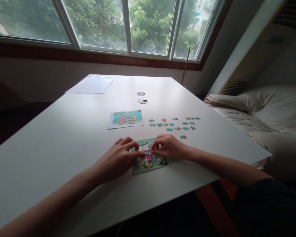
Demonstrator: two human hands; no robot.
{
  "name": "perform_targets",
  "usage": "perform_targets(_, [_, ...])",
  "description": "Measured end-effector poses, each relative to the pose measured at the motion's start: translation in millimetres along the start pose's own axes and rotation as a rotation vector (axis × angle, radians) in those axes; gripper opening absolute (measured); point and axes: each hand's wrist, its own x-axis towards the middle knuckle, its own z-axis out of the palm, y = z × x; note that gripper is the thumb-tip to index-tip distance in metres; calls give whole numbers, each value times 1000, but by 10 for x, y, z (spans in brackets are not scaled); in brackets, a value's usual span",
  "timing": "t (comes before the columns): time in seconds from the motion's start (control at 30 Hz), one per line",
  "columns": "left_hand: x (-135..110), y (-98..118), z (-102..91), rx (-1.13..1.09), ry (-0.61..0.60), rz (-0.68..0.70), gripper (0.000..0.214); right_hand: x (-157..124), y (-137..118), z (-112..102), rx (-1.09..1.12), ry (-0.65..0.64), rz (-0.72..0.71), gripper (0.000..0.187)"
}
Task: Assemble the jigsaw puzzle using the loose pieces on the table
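A partly filled jigsaw puzzle (149,166) in a flat tray lies near the table's front edge, with pink, yellow and green cartoon parts showing. My left hand (119,156) rests at its left side, fingers bent and apart, one fingertip touching a pink piece near the middle. From the right, my right hand (169,146) reaches over the puzzle, thumb and forefinger pinched at a small puzzle piece by that same spot. The fingers partly cover the piece. Several loose puzzle pieces (171,124) lie spread out beyond my right hand.
A reference picture sheet (127,119) with two cartoon figures lies behind the puzzle. Farther back on the white table (64,131) are two round inserts (142,101) and white paper (90,85). A pale leather sofa (268,108) stands to the right; windows (150,26) are ahead.
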Motion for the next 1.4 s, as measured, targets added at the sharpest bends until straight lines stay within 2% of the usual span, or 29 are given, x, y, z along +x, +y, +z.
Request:
perform_targets(0.67, [10,4,9,3,11,-27,29,2,12,30,-78,25,-92,9])
perform_targets(1.0, [14,5,9,-18,27,-35,29,12,-21,25,-88,115,-129,10])
perform_targets(1.1, [49,46,-27,-152,99,-104,22,17,-28,13,-51,139,-154,8])
perform_targets(1.2, [106,110,-76,-366,184,-265,16,21,-57,-4,-32,130,-207,7])
perform_targets(1.3, [162,174,-95,-547,138,-420,16,28,-100,-19,-15,143,-253,8])
perform_targets(1.4, [189,201,-61,-774,101,-474,18,37,-137,-23,-13,165,-279,8])
